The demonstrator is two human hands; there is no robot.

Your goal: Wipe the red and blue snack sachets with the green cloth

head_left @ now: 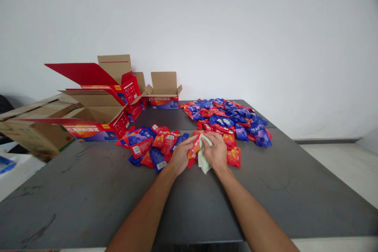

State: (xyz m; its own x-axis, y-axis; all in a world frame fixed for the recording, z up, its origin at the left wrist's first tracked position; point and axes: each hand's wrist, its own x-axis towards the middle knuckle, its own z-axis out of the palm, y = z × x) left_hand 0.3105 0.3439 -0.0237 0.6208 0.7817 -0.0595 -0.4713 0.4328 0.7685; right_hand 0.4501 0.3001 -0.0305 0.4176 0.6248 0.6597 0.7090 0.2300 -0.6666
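My left hand [180, 156] is closed on the edge of a red and orange pouch [194, 147] at the middle of the table. In my right hand [217, 151] is a pale, whitish-green cloth [203, 160], pressed against that pouch. Part of the cloth hangs down below my fingers. Just left of my left hand lies a loose group of red and blue pouches [141, 149], some with barcodes facing up. Beyond and right of my right hand spreads a larger pile of red and blue pouches [230, 116]. One red pouch [234, 157] lies close beside my right wrist.
Open red and blue printed cartons [94, 132] stand at the table's left edge, and another open carton [164, 101] is at the back. Brown cardboard boxes [47, 138] sit past the left edge. The dark table [280, 193] meets a white wall behind.
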